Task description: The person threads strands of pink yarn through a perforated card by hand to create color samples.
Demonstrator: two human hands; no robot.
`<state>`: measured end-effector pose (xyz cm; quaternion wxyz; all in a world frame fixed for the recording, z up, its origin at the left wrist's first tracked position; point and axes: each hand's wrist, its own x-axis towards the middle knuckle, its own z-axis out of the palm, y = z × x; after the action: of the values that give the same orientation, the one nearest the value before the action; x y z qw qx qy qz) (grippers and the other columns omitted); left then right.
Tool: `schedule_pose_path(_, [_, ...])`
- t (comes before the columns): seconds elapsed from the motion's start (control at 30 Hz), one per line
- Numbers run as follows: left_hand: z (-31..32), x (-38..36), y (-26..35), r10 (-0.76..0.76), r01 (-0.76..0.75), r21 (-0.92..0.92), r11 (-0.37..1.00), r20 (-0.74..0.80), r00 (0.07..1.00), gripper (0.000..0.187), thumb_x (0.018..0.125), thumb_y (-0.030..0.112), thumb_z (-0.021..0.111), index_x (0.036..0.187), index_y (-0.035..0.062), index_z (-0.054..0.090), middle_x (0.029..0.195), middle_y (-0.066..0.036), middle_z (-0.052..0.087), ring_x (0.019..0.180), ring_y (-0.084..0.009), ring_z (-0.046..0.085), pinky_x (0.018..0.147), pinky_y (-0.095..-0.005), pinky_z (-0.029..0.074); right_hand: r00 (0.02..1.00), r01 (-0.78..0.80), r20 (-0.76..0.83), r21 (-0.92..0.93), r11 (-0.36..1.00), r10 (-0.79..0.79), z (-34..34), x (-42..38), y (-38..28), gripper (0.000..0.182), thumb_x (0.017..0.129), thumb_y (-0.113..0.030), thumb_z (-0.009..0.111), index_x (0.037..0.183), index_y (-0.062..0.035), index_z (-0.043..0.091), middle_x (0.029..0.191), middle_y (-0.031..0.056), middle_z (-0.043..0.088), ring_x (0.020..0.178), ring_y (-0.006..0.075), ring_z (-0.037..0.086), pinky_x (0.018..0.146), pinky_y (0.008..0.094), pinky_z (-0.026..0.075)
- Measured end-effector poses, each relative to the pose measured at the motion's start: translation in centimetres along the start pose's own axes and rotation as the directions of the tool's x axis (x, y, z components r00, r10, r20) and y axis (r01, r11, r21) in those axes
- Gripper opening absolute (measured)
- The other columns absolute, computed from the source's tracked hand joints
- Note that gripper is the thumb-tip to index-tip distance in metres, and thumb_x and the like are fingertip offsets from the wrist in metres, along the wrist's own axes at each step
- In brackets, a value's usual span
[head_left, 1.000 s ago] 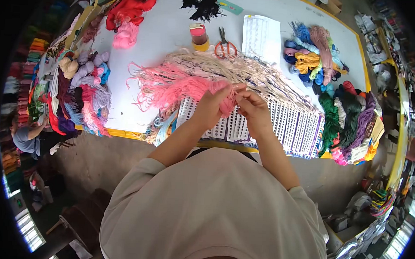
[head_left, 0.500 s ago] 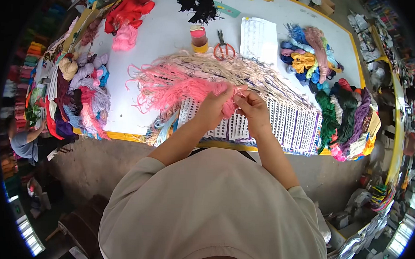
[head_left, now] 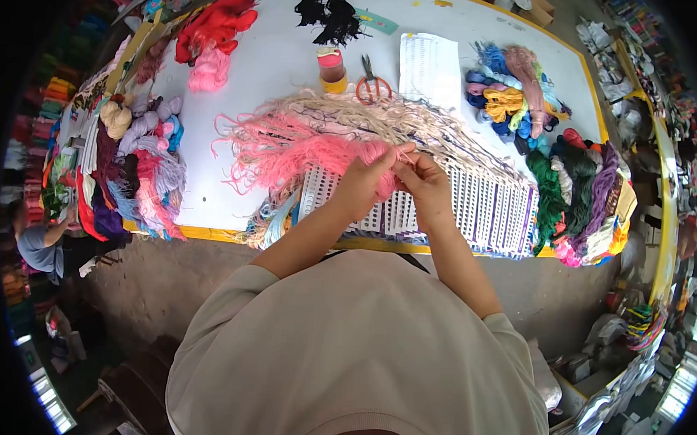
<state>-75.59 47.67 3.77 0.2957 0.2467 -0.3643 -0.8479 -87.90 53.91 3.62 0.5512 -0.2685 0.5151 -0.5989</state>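
My left hand [head_left: 362, 185] is closed round one end of a bundle of pink yarn [head_left: 305, 149], whose loose strands fan out to the left. Close beside it, my right hand [head_left: 427, 191] pinches thin pink strands at that same end, fingertips almost touching the left ones. Under both hands lie white cards with rows of holes [head_left: 473, 207]. Long cream and beige strands [head_left: 361, 113] spread across the upper part of the cards. Orange-handled scissors [head_left: 373, 89] rest just above these strands, next to a thread cone [head_left: 332, 69].
The white table [head_left: 270, 58] has a yellow edge. Coloured skeins [head_left: 145, 162] lie at left, others [head_left: 587, 181] at right. Red yarn [head_left: 215, 27], black yarn [head_left: 329, 13], a printed sheet [head_left: 430, 69] and a blue-yellow pile [head_left: 509, 92] lie farther back. A person [head_left: 42, 247] is at far left.
The view has shifted slightly. My hands keep hold of the pink yarn at almost the same spot, with only slight finger movement.
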Motion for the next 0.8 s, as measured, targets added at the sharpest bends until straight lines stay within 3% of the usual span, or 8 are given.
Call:
schedule_pose_path(0.2, [-0.1, -0.2, -0.3, 0.221, -0.239, 0.273, 0.932, 0.095, 0.971, 0.038, 0.098, 0.026, 0.043, 0.125, 0.002, 0.055, 0.119, -0.009, 0.059, 0.109, -0.0141, 0.054, 0.094, -0.0267, 0.041, 0.996, 0.012, -0.086, 0.071, 0.997, -0.006, 0.0, -0.9, -0.2, 0.005, 0.09, -0.01, 0.059, 0.092, -0.0071, 0.061, 0.088, 0.0, 0.064, 0.075, 0.0065, 0.058, 0.071, 0.0249, 0.05])
schedule_pose_path(0.3, [0.5, -0.2, -0.5, 0.09, -0.09, 0.114, 0.989, 0.0, 0.996, 0.043, 0.098, 0.028, 0.045, 0.129, -0.0021, 0.048, 0.12, -0.01, 0.057, 0.11, -0.0172, 0.054, 0.091, -0.0313, 0.047, 0.999, -0.018, -0.038, 0.229, 0.973, 0.027, -0.3, -1.1, -0.1, 0.007, 0.091, -0.014, 0.056, 0.095, -0.0093, 0.059, 0.089, 0.0006, 0.063, 0.075, 0.008, 0.058, 0.069, 0.0268, 0.05])
schedule_pose_path(0.43, [-1.0, 0.6, -2.3, 0.166, -0.155, 0.336, 0.929, -0.003, 0.986, 0.041, 0.094, 0.025, 0.053, 0.13, 0.0048, 0.05, 0.12, -0.013, 0.058, 0.102, -0.0218, 0.059, 0.085, -0.0342, 0.051, 0.994, -0.107, 0.022, 0.051, 0.993, 0.106, -2.0, -1.6, 1.2, 0.021, 0.09, -0.026, 0.055, 0.104, -0.0117, 0.059, 0.092, -0.0028, 0.059, 0.081, 0.0066, 0.054, 0.066, 0.0234, 0.047])
schedule_pose_path(0.53, [-1.9, 2.6, -1.2, -0.008, 0.006, -0.014, 1.0, -0.168, 0.986, 0.019, 0.097, 0.021, 0.047, 0.093, 0.0041, 0.055, 0.102, -0.01, 0.062, 0.08, -0.0175, 0.06, 0.065, -0.0281, 0.051, 0.999, 0.0, -0.044, -0.027, 1.0, -0.001, -4.4, -0.6, 1.1, 0.01, 0.092, -0.02, 0.054, 0.095, -0.0121, 0.059, 0.089, -0.0036, 0.057, 0.081, 0.0077, 0.054, 0.071, 0.0247, 0.047])
schedule_pose_path(0.63, [-11.0, 3.5, 0.3, -0.166, 0.127, -0.202, 0.971, -0.189, 0.968, 0.016, 0.097, 0.021, 0.048, 0.096, 0.0084, 0.057, 0.091, -0.004, 0.062, 0.059, -0.0062, 0.048, 0.043, -0.0168, 0.034, 0.831, 0.454, -0.298, -0.123, 0.882, -0.469, -12.0, 1.3, 0.7, 0.013, 0.096, -0.017, 0.045, 0.094, -0.0104, 0.055, 0.086, 0.0022, 0.058, 0.08, 0.0154, 0.056, 0.083, 0.0292, 0.045])
schedule_pose_path(0.7, [-19.1, 3.4, 1.1, -0.11, 0.02, -0.352, 0.936, -0.237, 0.965, 0.015, 0.096, 0.021, 0.048, 0.098, 0.0102, 0.059, 0.089, -0.002, 0.063, 0.055, -0.0034, 0.043, 0.04, -0.0148, 0.027, 0.895, 0.295, -0.425, 0.338, 0.894, -0.134, -20.1, 1.0, -0.2, 0.008, 0.092, -0.018, 0.055, 0.089, -0.0103, 0.054, 0.088, 0.0052, 0.059, 0.084, 0.0154, 0.055, 0.081, 0.0329, 0.046])
schedule_pose_path(0.77, [-24.9, 2.5, 3.5, -0.094, -0.115, -0.372, 0.921, -0.499, 0.861, 0.019, 0.096, 0.021, 0.047, 0.103, 0.0112, 0.062, 0.086, 0.002, 0.062, 0.053, -0.0044, 0.04, 0.04, -0.0162, 0.027, 0.87, 0.4, -0.43, 0.327, 0.856, -0.243, -29.6, -1.3, -0.1, 0.017, 0.091, -0.03, 0.057, 0.091, -0.0135, 0.052, 0.082, 0.0034, 0.058, 0.076, 0.0171, 0.057, 0.077, 0.0329, 0.047])
schedule_pose_path(0.8, [-34.2, 0.7, 3.8, -0.094, -0.051, -0.438, 0.897, -0.301, 0.949, 0.021, 0.097, 0.022, 0.046, 0.105, 0.0105, 0.062, 0.085, 0.003, 0.064, 0.053, -0.0057, 0.041, 0.043, -0.0211, 0.037, 0.738, 0.471, -0.59, 0.103, 0.876, -0.328, -34.8, -3.3, -0.7, 0.022, 0.09, -0.036, 0.057, 0.091, -0.015, 0.052, 0.076, 0.0015, 0.056, 0.069, 0.0166, 0.056, 0.071, 0.0315, 0.047])
